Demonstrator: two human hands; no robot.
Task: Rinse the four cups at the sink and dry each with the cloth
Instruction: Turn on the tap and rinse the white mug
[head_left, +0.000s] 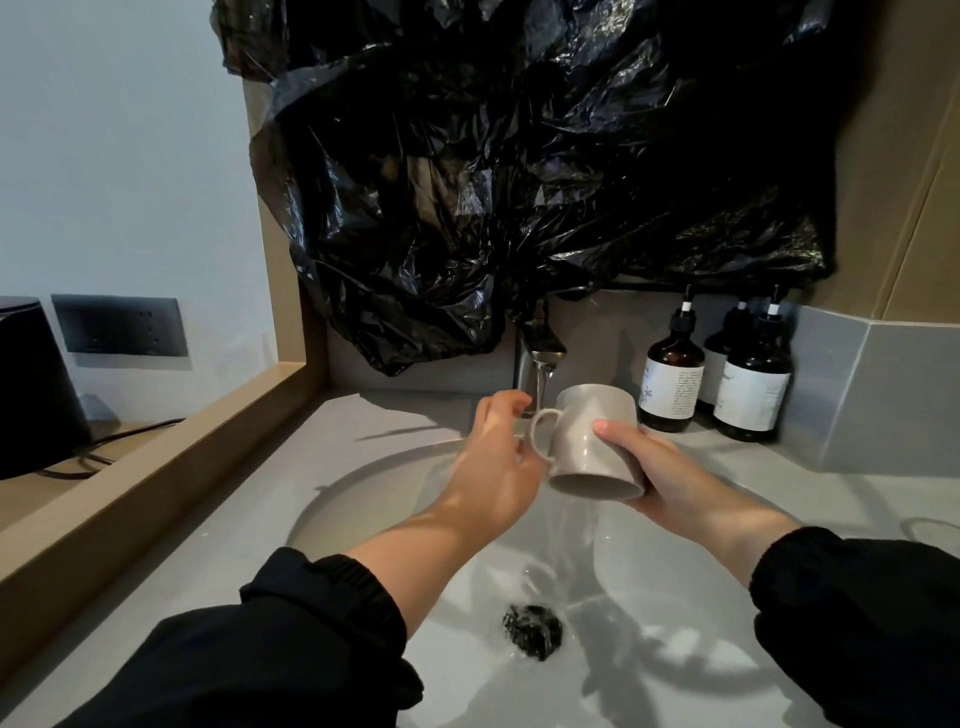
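Rinse step: right hand (662, 480) grips tipped beige ceramic mug (592, 441) draining into white oval sink (363, 501); left hand (493, 460) curls beside its handle (533, 434), hold unclear; next, probably drying, cloth unseen.

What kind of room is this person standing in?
Likely a bathroom, perhaps a hotel's: a white basin, a running faucet, and three dark pump bottles in the corner.

The black plastic (519, 182) covers the top of the tap (540, 348); print on the bottles (672, 374) is too small to read; fingers of the right hand (670, 483) lie hidden behind the cup (592, 436)
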